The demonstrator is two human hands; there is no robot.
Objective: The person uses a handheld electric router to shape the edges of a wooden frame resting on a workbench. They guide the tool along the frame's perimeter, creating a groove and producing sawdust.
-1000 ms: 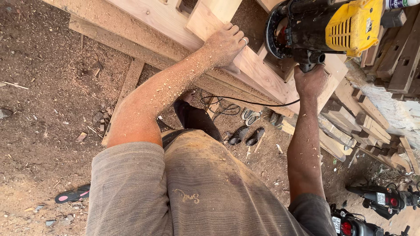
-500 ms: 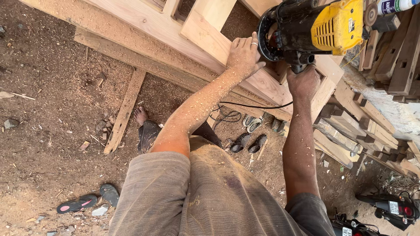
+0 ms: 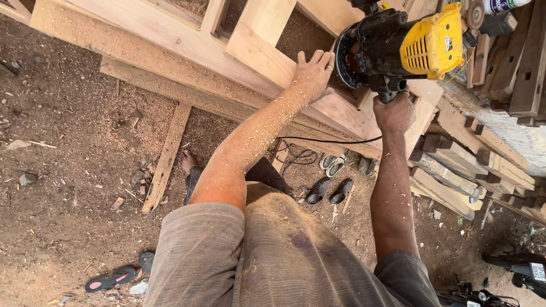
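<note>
My left hand [image 3: 313, 71] lies flat, fingers spread, on a pale wooden frame [image 3: 170, 40] that rests above the dirt ground. Sawdust covers the forearm. My right hand [image 3: 393, 113] grips the handle of a yellow and black power tool [image 3: 398, 48], which sits on the frame just right of the left hand. The tool's black round guard nearly touches my left fingertips. A black cord [image 3: 330, 140] runs from the tool under my arms.
Stacked timber pieces [image 3: 500, 68] fill the right side. A loose plank [image 3: 166, 156] lies on the sawdust-strewn dirt, with several sandals [image 3: 330, 190] and a flip-flop [image 3: 111, 279] about. Dark machines [image 3: 520, 270] stand at bottom right. My bare foot [image 3: 187, 162] is on the ground.
My left hand has slid right along the frame toward the tool. The view has shifted so the tool sits slightly lower; my right hand keeps its grip.
</note>
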